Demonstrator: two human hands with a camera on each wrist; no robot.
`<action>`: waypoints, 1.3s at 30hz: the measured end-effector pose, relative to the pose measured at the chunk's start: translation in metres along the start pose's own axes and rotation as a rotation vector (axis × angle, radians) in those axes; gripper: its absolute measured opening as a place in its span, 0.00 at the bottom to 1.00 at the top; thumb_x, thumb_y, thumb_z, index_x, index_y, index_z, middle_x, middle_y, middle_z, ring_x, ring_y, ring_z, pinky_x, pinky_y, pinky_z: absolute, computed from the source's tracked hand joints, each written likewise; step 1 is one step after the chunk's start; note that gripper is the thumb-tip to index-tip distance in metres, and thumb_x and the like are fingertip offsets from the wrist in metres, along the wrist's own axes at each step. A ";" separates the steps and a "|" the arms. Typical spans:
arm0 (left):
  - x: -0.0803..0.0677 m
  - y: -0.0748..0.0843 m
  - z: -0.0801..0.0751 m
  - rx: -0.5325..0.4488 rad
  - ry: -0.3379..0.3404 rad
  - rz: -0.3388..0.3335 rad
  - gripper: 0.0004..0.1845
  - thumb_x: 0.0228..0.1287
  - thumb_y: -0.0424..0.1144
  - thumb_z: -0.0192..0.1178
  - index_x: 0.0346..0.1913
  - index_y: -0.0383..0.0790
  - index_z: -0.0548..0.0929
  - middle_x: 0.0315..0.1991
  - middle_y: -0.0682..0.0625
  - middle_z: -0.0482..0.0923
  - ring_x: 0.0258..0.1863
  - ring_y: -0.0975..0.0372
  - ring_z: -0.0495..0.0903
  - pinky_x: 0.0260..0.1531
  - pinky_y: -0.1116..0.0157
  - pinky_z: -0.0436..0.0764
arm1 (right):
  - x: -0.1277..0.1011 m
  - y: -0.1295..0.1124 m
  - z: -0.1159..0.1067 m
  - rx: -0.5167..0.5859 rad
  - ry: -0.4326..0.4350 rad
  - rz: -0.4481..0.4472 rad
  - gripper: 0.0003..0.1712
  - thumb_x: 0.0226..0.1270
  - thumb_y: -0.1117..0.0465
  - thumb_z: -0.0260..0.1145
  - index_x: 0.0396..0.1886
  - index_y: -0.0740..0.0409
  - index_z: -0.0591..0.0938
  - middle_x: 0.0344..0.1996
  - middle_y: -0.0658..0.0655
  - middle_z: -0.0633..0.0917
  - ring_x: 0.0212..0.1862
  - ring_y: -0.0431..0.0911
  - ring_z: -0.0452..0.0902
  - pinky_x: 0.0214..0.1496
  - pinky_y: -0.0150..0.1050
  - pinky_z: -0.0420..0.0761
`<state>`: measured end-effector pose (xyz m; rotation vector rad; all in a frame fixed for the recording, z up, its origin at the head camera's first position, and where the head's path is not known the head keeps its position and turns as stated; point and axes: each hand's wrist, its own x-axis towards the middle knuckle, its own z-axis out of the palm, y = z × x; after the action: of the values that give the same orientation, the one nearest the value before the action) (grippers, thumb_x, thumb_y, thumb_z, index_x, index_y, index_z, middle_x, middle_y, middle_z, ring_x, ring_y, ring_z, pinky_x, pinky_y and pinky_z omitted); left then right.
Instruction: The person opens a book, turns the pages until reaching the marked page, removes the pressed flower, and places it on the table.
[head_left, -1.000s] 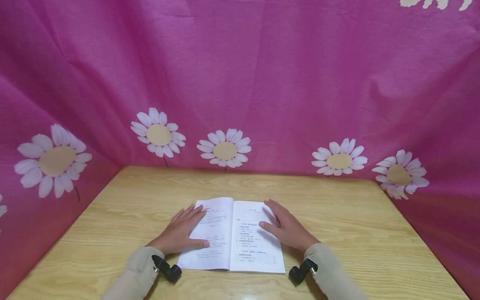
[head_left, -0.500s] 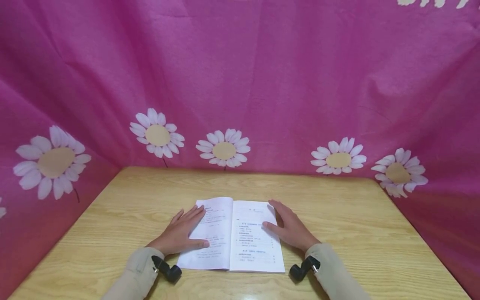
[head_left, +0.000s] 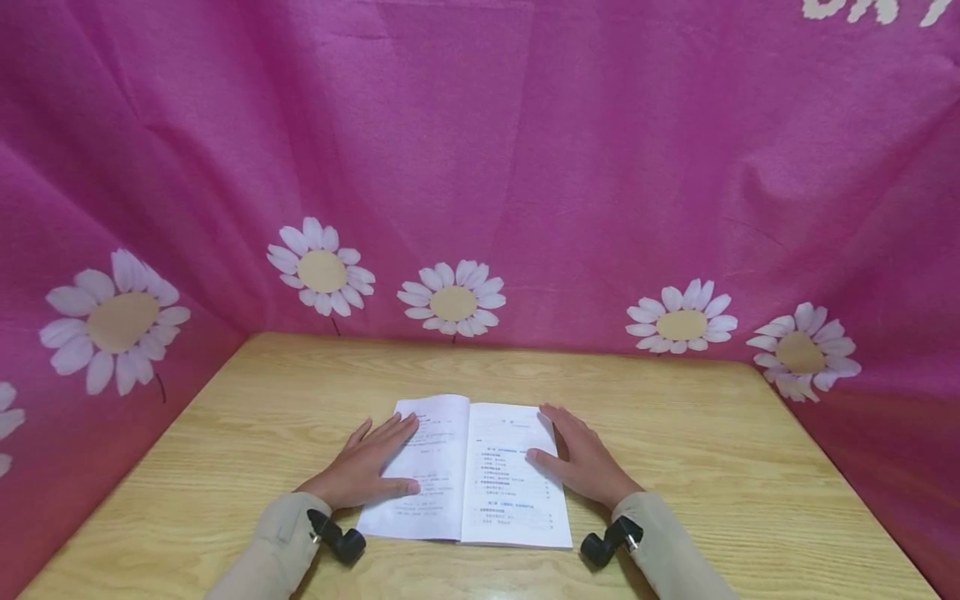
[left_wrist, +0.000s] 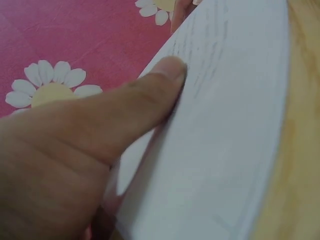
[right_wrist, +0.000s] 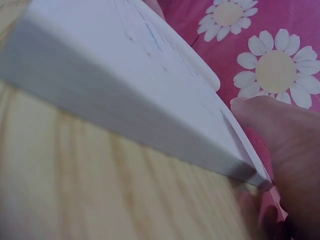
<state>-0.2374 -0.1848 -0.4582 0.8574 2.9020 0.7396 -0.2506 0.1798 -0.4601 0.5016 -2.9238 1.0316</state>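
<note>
An open book (head_left: 506, 517) lies on the table, printed text on both pages. Across its left page my left hand (head_left: 367, 467) rests with fingers spread and fairly straight; the thumb (left_wrist: 155, 85) lies on the paper in the left wrist view. My right hand (head_left: 588, 458) is at the book's right edge, its index finger reaching the upper right corner and its thumb over the page margin. In the right wrist view the thick page block (right_wrist: 150, 120) shows from the side, with the right thumb (right_wrist: 255, 112) by the edge and the other fingers low beside it, partly hidden.
The wooden table (head_left: 712, 442) extends around the book. A pink curtain (head_left: 570, 167) printed with white daisies surrounds the table at the back and sides. Each sleeved wrist carries a small black camera (head_left: 337, 537).
My right hand has shifted slightly right, toward the book's edge. The left hand stays nearly still on its page, and the book remains open at the same pages. The head view shifts slightly.
</note>
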 end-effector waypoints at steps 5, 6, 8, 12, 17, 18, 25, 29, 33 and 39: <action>-0.001 -0.001 -0.001 0.008 0.002 0.017 0.54 0.53 0.71 0.59 0.75 0.41 0.56 0.76 0.48 0.51 0.75 0.52 0.47 0.71 0.45 0.36 | 0.000 -0.001 -0.001 0.000 0.003 -0.012 0.51 0.58 0.33 0.65 0.76 0.49 0.58 0.74 0.53 0.59 0.75 0.54 0.47 0.73 0.59 0.50; -0.001 -0.001 -0.001 0.012 -0.001 0.014 0.55 0.52 0.72 0.59 0.75 0.41 0.56 0.76 0.49 0.51 0.75 0.53 0.46 0.71 0.46 0.36 | 0.000 -0.001 0.000 -0.003 0.003 -0.016 0.52 0.58 0.33 0.65 0.76 0.49 0.58 0.74 0.53 0.59 0.75 0.54 0.47 0.73 0.59 0.50; 0.000 -0.002 0.000 0.014 -0.002 0.012 0.57 0.49 0.73 0.60 0.75 0.41 0.57 0.76 0.49 0.51 0.75 0.52 0.46 0.71 0.46 0.36 | 0.000 -0.001 0.000 -0.002 0.005 -0.025 0.52 0.58 0.34 0.65 0.76 0.51 0.58 0.74 0.54 0.59 0.75 0.54 0.48 0.73 0.59 0.50; 0.000 -0.001 0.001 0.014 0.008 0.016 0.57 0.48 0.72 0.62 0.74 0.39 0.58 0.76 0.48 0.52 0.75 0.51 0.47 0.70 0.45 0.37 | 0.000 0.000 0.001 0.000 -0.003 -0.014 0.53 0.56 0.32 0.66 0.76 0.50 0.57 0.75 0.52 0.58 0.75 0.53 0.48 0.73 0.58 0.49; -0.001 0.001 0.002 0.032 0.011 0.010 0.58 0.47 0.73 0.62 0.74 0.39 0.59 0.75 0.47 0.53 0.75 0.50 0.48 0.70 0.44 0.38 | 0.000 0.001 0.002 -0.004 -0.007 0.005 0.54 0.55 0.31 0.65 0.76 0.48 0.57 0.75 0.51 0.58 0.75 0.52 0.47 0.73 0.58 0.49; -0.001 0.001 0.002 0.036 0.006 0.006 0.58 0.47 0.73 0.62 0.74 0.39 0.59 0.75 0.47 0.52 0.75 0.50 0.48 0.70 0.44 0.38 | 0.000 0.001 0.002 -0.005 -0.008 0.005 0.54 0.55 0.31 0.65 0.76 0.48 0.57 0.75 0.51 0.58 0.75 0.52 0.47 0.73 0.59 0.49; 0.002 0.001 0.001 0.058 -0.024 -0.034 0.58 0.46 0.76 0.59 0.75 0.42 0.57 0.76 0.51 0.50 0.76 0.53 0.45 0.71 0.46 0.36 | 0.001 0.001 0.001 -0.008 0.003 -0.013 0.52 0.56 0.32 0.66 0.75 0.48 0.59 0.74 0.54 0.61 0.75 0.55 0.50 0.72 0.60 0.51; 0.002 0.000 0.001 0.073 -0.024 -0.033 0.59 0.46 0.77 0.58 0.75 0.43 0.57 0.76 0.52 0.50 0.76 0.55 0.44 0.71 0.47 0.36 | 0.002 0.002 0.002 -0.008 0.013 -0.026 0.50 0.57 0.33 0.66 0.75 0.47 0.60 0.73 0.55 0.62 0.74 0.56 0.51 0.72 0.60 0.53; 0.002 0.000 0.001 0.073 -0.017 -0.025 0.59 0.46 0.77 0.57 0.75 0.43 0.57 0.76 0.51 0.50 0.76 0.54 0.45 0.71 0.46 0.36 | 0.002 0.004 0.003 0.009 0.034 -0.047 0.50 0.57 0.33 0.66 0.74 0.48 0.61 0.71 0.55 0.65 0.73 0.55 0.54 0.71 0.59 0.54; 0.000 0.002 0.000 0.064 -0.021 -0.025 0.59 0.46 0.76 0.59 0.75 0.43 0.57 0.76 0.52 0.50 0.76 0.55 0.45 0.71 0.47 0.36 | 0.000 0.002 0.002 0.115 0.049 -0.047 0.39 0.67 0.37 0.58 0.73 0.48 0.63 0.70 0.52 0.67 0.72 0.54 0.56 0.72 0.58 0.54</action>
<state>-0.2367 -0.1830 -0.4577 0.8278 2.9262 0.6356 -0.2513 0.1799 -0.4633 0.5370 -2.8083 1.1936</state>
